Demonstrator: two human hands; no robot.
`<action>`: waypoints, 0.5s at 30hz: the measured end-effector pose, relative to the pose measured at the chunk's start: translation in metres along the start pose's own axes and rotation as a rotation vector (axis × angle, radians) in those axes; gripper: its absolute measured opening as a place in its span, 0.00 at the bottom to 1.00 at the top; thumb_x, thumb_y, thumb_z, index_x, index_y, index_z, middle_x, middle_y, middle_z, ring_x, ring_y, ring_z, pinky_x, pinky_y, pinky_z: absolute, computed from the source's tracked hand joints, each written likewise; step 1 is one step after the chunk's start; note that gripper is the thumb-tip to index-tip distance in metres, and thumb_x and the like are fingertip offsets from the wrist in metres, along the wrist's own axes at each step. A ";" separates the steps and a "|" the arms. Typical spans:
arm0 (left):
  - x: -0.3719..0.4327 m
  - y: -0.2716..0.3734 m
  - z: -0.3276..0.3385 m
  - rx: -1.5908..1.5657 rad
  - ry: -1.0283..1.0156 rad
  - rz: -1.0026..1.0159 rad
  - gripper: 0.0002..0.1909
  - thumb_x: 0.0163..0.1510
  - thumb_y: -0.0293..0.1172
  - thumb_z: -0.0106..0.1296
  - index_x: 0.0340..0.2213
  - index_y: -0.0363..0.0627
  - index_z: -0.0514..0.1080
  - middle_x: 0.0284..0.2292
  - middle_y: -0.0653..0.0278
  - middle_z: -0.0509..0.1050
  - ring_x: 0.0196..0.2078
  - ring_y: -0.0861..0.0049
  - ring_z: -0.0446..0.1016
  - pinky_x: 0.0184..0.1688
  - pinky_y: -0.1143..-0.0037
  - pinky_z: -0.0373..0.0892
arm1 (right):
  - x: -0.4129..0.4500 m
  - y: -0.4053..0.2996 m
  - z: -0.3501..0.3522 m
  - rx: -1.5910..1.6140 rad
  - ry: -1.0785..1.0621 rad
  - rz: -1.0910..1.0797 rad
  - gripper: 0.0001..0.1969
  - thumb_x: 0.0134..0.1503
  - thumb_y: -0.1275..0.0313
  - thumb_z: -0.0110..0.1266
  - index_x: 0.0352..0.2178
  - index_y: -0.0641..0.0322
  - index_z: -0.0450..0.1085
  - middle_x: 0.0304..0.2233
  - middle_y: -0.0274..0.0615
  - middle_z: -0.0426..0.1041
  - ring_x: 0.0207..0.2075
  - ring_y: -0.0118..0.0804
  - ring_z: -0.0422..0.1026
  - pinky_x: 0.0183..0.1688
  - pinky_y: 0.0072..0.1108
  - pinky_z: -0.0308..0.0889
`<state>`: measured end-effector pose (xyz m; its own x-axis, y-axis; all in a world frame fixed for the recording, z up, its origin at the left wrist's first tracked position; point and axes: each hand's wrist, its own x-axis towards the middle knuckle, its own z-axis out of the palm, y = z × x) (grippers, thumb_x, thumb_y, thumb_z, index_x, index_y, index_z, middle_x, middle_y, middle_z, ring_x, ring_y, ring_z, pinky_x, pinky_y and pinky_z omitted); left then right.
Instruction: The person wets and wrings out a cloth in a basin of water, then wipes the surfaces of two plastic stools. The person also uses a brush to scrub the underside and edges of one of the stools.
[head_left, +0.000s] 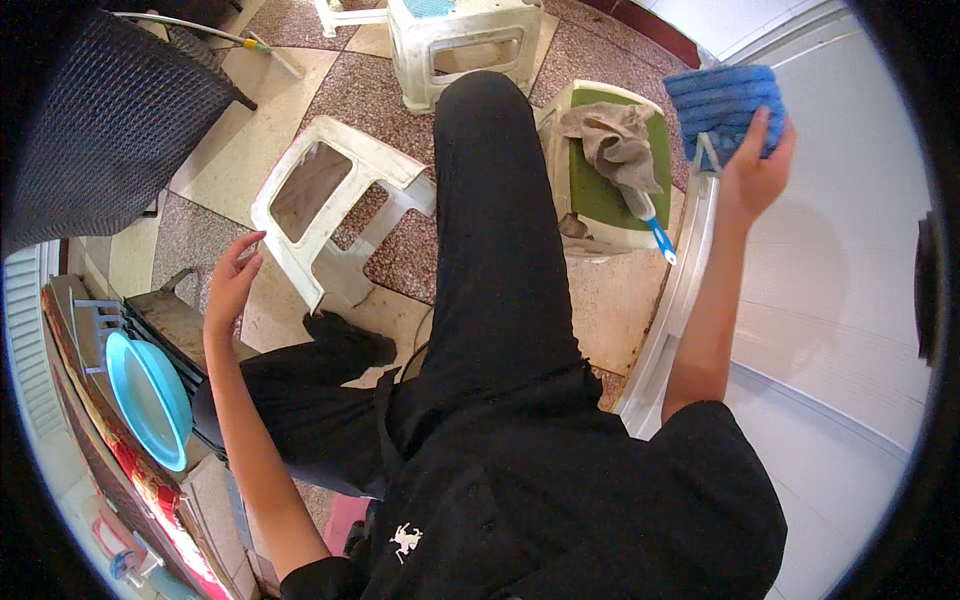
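Note:
My right hand (754, 169) grips a blue ribbed cloth (720, 101) at the upper right. The cloth lies by the edge of a white panel (817, 292), over the top of a pale frame strip (694, 247). My left hand (234, 281) holds nothing, its fingers slightly apart. Its fingertips are close to the rim of a tipped white plastic stool (300, 255); whether they touch it I cannot tell. Between my knee and the panel stands a stool with a green top (589, 169). On it lie a crumpled beige rag (619, 142) and a tool with a blue-and-white handle (661, 238), partly under the rag.
Another white plastic stool (465, 52) stands beyond my knee. A black woven chair (127, 127) is at the upper left. A light blue basin (146, 397) sits at the lower left. The floor (255, 135) has pale and speckled tiles.

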<state>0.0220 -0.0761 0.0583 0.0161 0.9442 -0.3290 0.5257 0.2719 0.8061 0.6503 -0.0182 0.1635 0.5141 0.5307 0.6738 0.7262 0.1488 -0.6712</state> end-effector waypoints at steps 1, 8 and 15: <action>0.003 -0.006 -0.007 0.003 0.010 -0.006 0.20 0.59 0.27 0.49 0.53 0.45 0.70 0.50 0.63 0.72 0.49 0.75 0.71 0.54 0.73 0.65 | -0.012 0.006 0.007 -0.190 0.055 -0.083 0.19 0.65 0.61 0.49 0.47 0.67 0.69 0.42 0.46 0.76 0.40 0.37 0.75 0.45 0.24 0.68; 0.070 -0.045 0.015 0.082 0.125 -0.243 0.21 0.56 0.41 0.52 0.49 0.47 0.72 0.42 0.63 0.75 0.43 0.72 0.72 0.46 0.71 0.68 | -0.085 0.178 0.032 -0.358 -0.741 -0.159 0.25 0.66 0.57 0.45 0.53 0.69 0.66 0.52 0.56 0.70 0.55 0.53 0.67 0.59 0.33 0.59; 0.076 -0.119 0.027 -0.217 0.345 -0.664 0.23 0.55 0.45 0.53 0.49 0.48 0.68 0.42 0.63 0.71 0.41 0.69 0.70 0.45 0.68 0.68 | -0.076 0.125 -0.025 -0.551 -0.649 0.078 0.23 0.63 0.54 0.50 0.33 0.69 0.70 0.33 0.50 0.72 0.37 0.48 0.71 0.43 0.32 0.65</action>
<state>-0.0166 -0.0420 -0.0758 -0.5278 0.5653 -0.6339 0.1533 0.7975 0.5835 0.7135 -0.0612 0.0363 0.3306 0.9205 0.2084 0.9044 -0.2458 -0.3488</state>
